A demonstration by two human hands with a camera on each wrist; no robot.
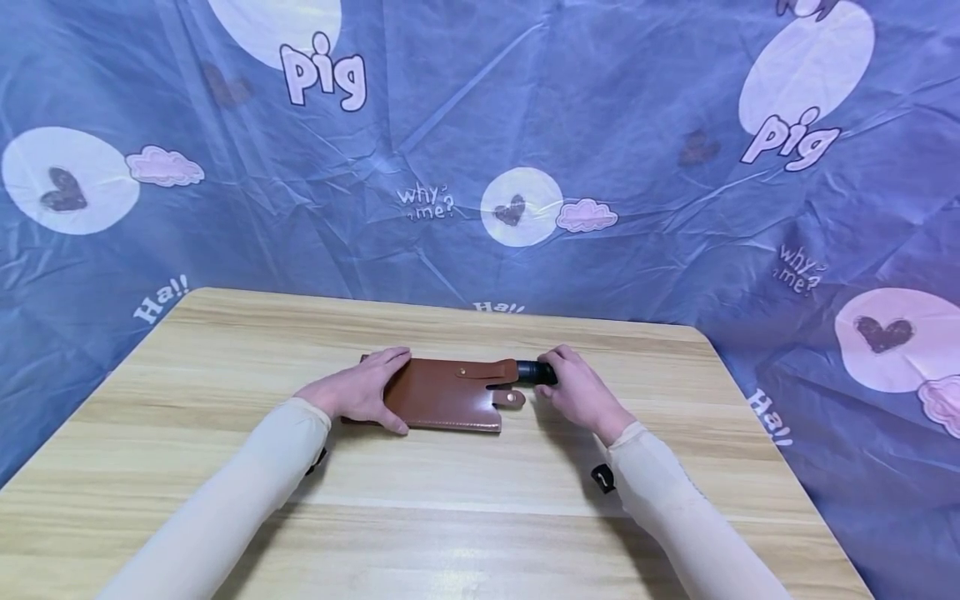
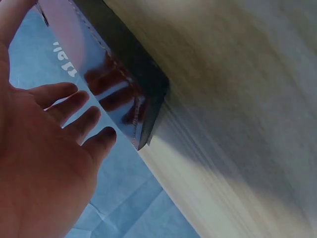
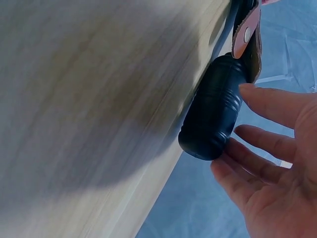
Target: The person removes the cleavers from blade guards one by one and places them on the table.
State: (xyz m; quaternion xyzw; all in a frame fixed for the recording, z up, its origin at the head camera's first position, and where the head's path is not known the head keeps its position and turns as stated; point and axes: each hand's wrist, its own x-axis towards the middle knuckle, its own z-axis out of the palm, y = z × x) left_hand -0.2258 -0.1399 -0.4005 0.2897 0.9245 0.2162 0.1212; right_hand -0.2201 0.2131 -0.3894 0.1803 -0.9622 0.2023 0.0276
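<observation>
The flat, glossy brown leather-look sheath with stitched edges [image 1: 435,396] lies on the pale wood-grain table [image 1: 427,533] between the two sets of fingers, its left end under the left hand [image 1: 363,392], whose fingers and thumb are wide apart across it. The right hand [image 1: 577,390] is at the ribbed black cylindrical handle [image 1: 531,372], its fingers fairly straight and parted rather than wrapped; whether every fingertip touches, I cannot tell. The step seems to be steadying both ends. Done well, the left thumb and fingers should bear on opposite long edges, keeping the sheath flat, while the right fingers settle evenly about the handle, in line with it, without twisting. The short brown strap with a metal stud [image 1: 512,398] points freely towards the right thumb; it is best kept out from under those fingertips, where it could fold or snag.
</observation>
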